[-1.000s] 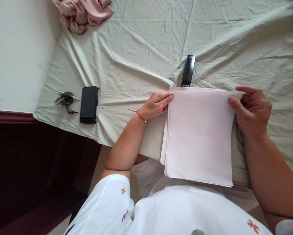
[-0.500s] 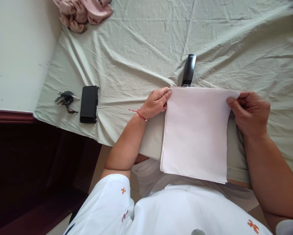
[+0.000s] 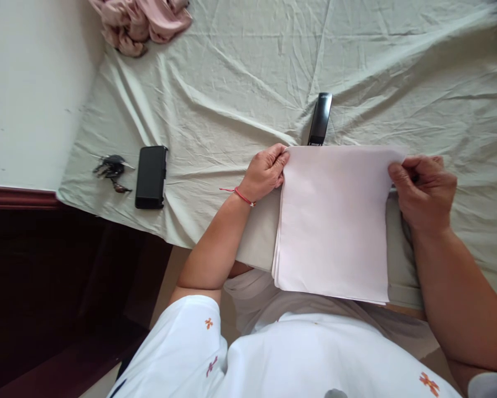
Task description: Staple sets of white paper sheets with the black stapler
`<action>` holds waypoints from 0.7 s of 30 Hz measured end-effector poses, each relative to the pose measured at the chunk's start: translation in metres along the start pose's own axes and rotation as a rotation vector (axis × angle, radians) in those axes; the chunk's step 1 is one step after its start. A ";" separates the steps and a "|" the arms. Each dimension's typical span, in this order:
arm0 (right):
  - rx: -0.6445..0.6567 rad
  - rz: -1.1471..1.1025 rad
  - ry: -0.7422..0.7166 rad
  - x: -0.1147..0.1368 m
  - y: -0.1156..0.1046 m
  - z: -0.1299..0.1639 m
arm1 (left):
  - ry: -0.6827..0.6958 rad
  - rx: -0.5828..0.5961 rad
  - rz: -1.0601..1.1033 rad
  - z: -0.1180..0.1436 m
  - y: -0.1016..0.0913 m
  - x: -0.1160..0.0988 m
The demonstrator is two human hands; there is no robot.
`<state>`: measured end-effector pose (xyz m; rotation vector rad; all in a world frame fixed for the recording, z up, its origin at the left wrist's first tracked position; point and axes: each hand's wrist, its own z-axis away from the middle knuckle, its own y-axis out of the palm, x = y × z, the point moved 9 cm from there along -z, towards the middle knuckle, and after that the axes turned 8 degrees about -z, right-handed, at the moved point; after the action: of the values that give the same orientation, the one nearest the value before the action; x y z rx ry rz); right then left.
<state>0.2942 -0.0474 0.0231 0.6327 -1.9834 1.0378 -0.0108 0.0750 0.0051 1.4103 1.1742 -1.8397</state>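
Note:
Several sheets of white paper [image 3: 333, 221] hang in a loose stack between my hands, their lower ends past the table's front edge. My left hand [image 3: 266, 172] pinches the upper left corner, and a red string bracelet circles that wrist. At the upper right corner, my right hand [image 3: 425, 188] grips the sheets between thumb and curled fingers. Just beyond the paper's top edge lies a black stapler [image 3: 321, 117], its near end hidden behind the sheets. Along the left and bottom sides, the sheet edges are slightly out of line.
A pale green cloth [image 3: 231, 83] with wrinkles covers the table. To the left lie a black phone [image 3: 151, 177] and a bunch of keys [image 3: 111, 167]. Crumpled pink fabric [image 3: 144, 25] sits at the far left, near the white wall [image 3: 28, 88].
The paper's lower edge has shifted slightly up and to the right, and the sheet edges at the lower left are a bit more spread. Both hands keep their hold.

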 end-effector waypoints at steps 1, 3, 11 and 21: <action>0.003 0.006 0.008 0.000 0.001 0.000 | 0.001 0.000 -0.006 0.000 0.000 0.001; 0.016 0.044 0.018 0.001 0.002 -0.001 | -0.004 -0.010 -0.018 -0.001 0.000 0.004; 0.068 0.163 0.038 0.005 0.010 -0.004 | -0.009 -0.233 -0.147 -0.002 -0.013 0.022; 0.035 0.163 0.044 0.006 0.009 -0.005 | -0.100 -0.259 -0.125 -0.004 -0.010 0.020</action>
<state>0.2867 -0.0386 0.0254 0.4681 -2.0077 1.1769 -0.0232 0.0844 -0.0109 1.1114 1.4179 -1.7440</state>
